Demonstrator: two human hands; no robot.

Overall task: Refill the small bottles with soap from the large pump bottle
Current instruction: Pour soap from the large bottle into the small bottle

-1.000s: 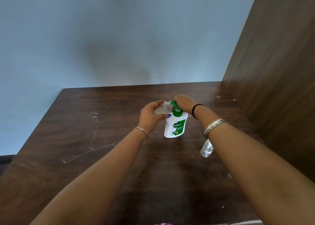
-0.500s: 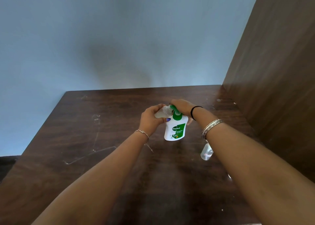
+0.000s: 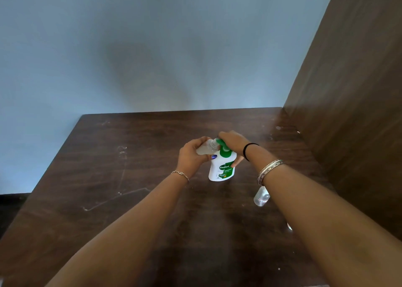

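A white pump bottle [image 3: 222, 168] with a green label and green pump head stands upright at the middle of the dark wooden table [image 3: 130, 178]. My right hand [image 3: 232, 142] lies over the pump head, thumb down along the bottle's right side. My left hand [image 3: 191, 155] grips a small clear bottle [image 3: 206, 148], tilted with its mouth against the pump spout. A second small clear bottle [image 3: 261, 196] lies on the table under my right forearm, partly hidden.
A brown wooden panel [image 3: 348, 112] rises along the table's right side. A pale blue wall [image 3: 152, 47] stands behind the table's back edge. Something small and shiny [image 3: 289, 226] shows at the edge of my right forearm.
Both hands and the two bottles keep their places. The view has shifted slightly, so the table sits a little lower in the picture than a second ago.
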